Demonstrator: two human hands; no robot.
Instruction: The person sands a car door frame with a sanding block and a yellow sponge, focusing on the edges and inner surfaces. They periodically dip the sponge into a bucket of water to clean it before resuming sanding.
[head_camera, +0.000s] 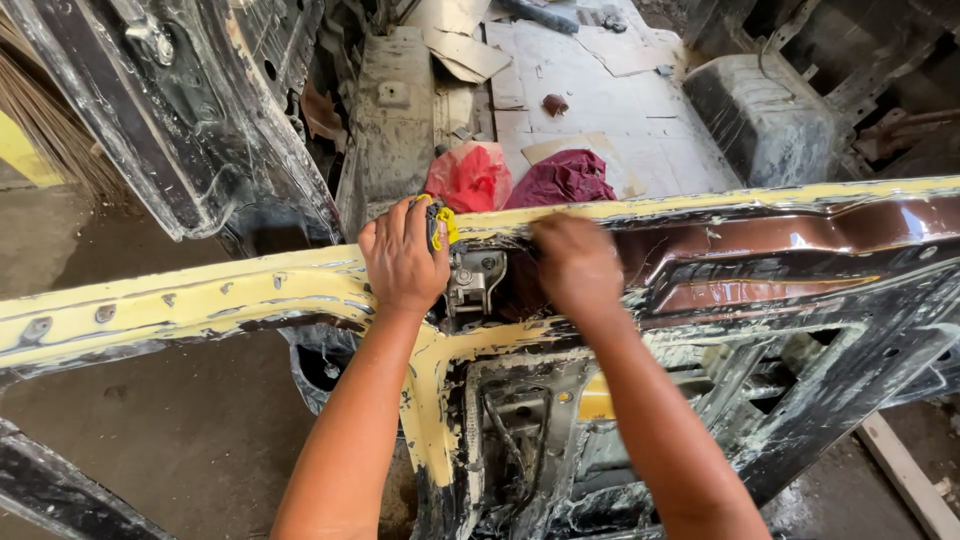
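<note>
While your left hand (403, 258) rests on the top edge of the stripped door panel (180, 305), its fingers curl closed around a small yellow-and-black tool (440, 224), which sticks up just past your fingertips. Right beside those fingers, toward your other hand, sits the grey metal latch (473, 282), bolted into the panel's recess. Your right hand (576, 264) comes next, pressed against the brown inner face of the panel just past the latch; it is blurred, so you cannot tell whether its fingers are closed or hold anything. Beyond both sets of fingertips, on the bare car floor (620, 110), lie a red bag (470, 176) and a maroon cloth (562, 178), side by side
</note>
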